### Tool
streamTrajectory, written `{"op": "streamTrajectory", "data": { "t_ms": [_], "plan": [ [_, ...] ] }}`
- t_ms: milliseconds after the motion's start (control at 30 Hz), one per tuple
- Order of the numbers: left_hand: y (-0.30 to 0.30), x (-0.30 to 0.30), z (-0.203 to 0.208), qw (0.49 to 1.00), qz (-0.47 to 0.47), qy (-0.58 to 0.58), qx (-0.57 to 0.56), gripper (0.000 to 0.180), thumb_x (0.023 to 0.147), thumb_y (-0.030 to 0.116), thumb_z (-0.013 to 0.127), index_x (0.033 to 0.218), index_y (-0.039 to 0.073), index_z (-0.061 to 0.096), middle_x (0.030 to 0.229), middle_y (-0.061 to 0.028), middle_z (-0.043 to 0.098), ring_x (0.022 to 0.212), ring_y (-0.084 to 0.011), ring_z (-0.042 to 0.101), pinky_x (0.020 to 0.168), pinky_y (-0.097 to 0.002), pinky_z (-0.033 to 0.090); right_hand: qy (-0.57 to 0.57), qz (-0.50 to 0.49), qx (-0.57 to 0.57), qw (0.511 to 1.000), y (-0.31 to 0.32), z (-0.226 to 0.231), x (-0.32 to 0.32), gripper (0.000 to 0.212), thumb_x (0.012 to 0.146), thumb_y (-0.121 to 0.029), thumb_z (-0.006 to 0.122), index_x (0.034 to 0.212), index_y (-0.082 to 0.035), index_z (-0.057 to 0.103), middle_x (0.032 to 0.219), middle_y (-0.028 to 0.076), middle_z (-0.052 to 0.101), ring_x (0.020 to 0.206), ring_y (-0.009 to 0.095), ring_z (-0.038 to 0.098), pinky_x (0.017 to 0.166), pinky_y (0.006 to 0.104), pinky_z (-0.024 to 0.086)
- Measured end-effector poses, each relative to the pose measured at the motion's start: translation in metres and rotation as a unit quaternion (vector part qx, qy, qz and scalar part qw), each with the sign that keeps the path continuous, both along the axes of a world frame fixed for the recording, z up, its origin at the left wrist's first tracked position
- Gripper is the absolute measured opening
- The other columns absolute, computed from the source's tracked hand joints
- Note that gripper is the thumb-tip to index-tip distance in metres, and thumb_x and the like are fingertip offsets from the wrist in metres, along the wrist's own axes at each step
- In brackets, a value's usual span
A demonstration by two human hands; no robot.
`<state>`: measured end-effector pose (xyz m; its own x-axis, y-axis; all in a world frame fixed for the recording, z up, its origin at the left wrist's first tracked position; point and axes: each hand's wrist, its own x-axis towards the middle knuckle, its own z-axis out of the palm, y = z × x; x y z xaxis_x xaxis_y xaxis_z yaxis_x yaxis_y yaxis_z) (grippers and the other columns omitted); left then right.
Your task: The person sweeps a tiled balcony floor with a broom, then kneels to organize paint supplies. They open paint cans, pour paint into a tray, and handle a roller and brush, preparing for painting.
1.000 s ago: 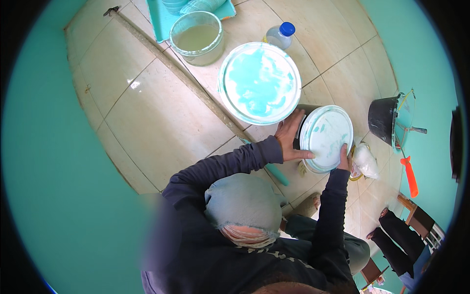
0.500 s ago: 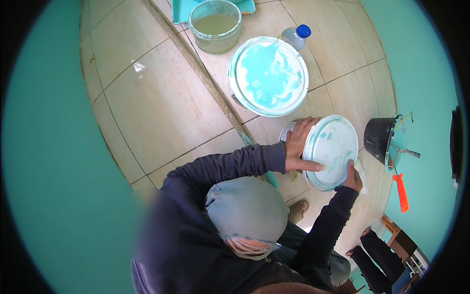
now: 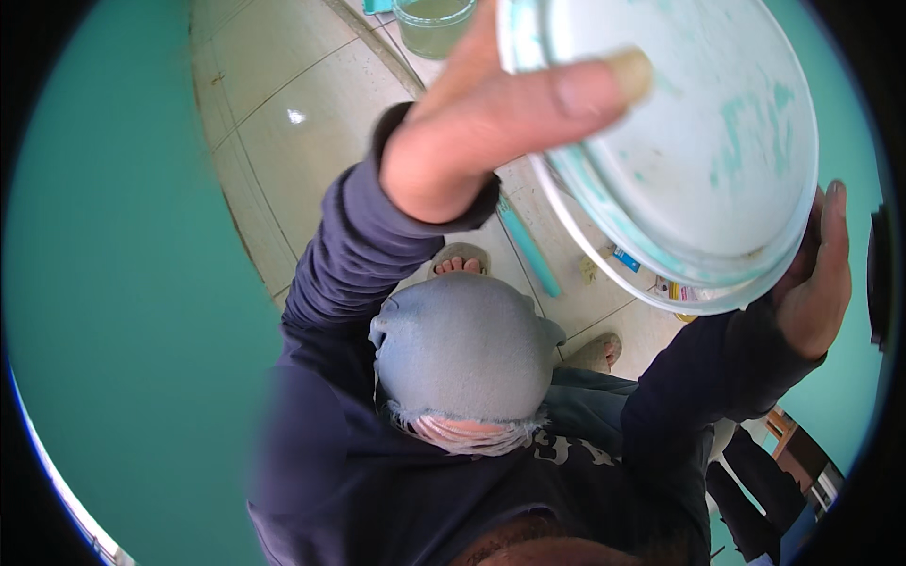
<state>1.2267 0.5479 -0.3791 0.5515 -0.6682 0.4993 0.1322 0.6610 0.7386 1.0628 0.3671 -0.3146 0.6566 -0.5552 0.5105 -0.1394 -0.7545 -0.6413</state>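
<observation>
A white round paint bucket (image 3: 694,141) with teal smears on its lid is tilted and close to the camera at the upper right. My left hand (image 3: 481,118) grips its left side, thumb over the lid and the other fingers hidden behind. At the lower right edge, my right hand (image 3: 819,283) presses against the side, with some fingers out of sight behind the rim. A white curved handle (image 3: 618,281) hangs below the rim. The lid conceals most of the bucket's body.
A clear tub of cloudy liquid (image 3: 432,28) stands on the tiled floor (image 3: 311,141) at the top. A teal stick (image 3: 530,247) lies beyond my jeans-covered knee (image 3: 467,344). Another person's dark trousers (image 3: 764,486) show at lower right; a teal wall (image 3: 123,264) is on the left.
The bucket has come up off the floor, much nearer the camera, with both my hands still on it. My left hand has risen in view, and the view has shifted.
</observation>
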Motion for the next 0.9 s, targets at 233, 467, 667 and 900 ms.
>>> {"op": "streamTrajectory", "data": {
  "t_ms": [233,467,667,900],
  "plan": [
    [0.151,-0.036,0.013,0.905,0.393,0.08,0.142,0.056,0.081,0.02,0.049,0.124,-0.012,0.033,0.114,-0.0353,0.047,0.098,-0.0431,0.056,0.085,-0.0466,0.049,0.022,0.325,0.125,0.937,0.117,0.0,0.067,0.031,0.087,-0.024,0.053,0.099,0.003,0.061,0.085,0.013,0.062,0.077,0.015,0.059,0.067,0.0239,0.045],
    [0.221,-0.1,-0.143,0.8,0.517,0.188,0.239,0.041,0.091,0.014,0.038,0.118,-0.016,0.041,0.115,-0.0263,0.05,0.102,-0.0331,0.055,0.088,-0.0428,0.046,0.254,0.392,0.237,0.852,0.171,-0.15,0.135,0.043,0.075,-0.039,0.065,0.076,0.005,0.064,0.063,0.017,0.058,0.056,0.024,0.058,0.054,0.0337,0.046],
    [0.254,-0.162,-0.268,0.74,0.493,0.385,0.249,0.048,0.086,0.017,0.047,0.125,-0.009,0.036,0.119,-0.0237,0.049,0.107,-0.0287,0.053,0.093,-0.0397,0.043,0.368,0.491,0.223,0.757,0.199,-0.273,0.115,0.053,0.07,-0.048,0.063,0.09,0.001,0.066,0.085,0.024,0.055,0.08,0.035,0.058,0.075,0.0381,0.046],
    [0.293,-0.167,-0.223,0.773,0.441,0.315,0.329,0.065,0.075,0.023,0.064,0.126,-0.006,0.038,0.119,-0.0214,0.05,0.106,-0.0303,0.052,0.093,-0.0405,0.04,0.373,0.606,0.271,0.648,0.177,-0.244,0.095,0.042,0.077,-0.029,0.064,0.105,0.002,0.06,0.082,0.019,0.059,0.073,0.028,0.06,0.068,0.0346,0.048]
  ]
}}
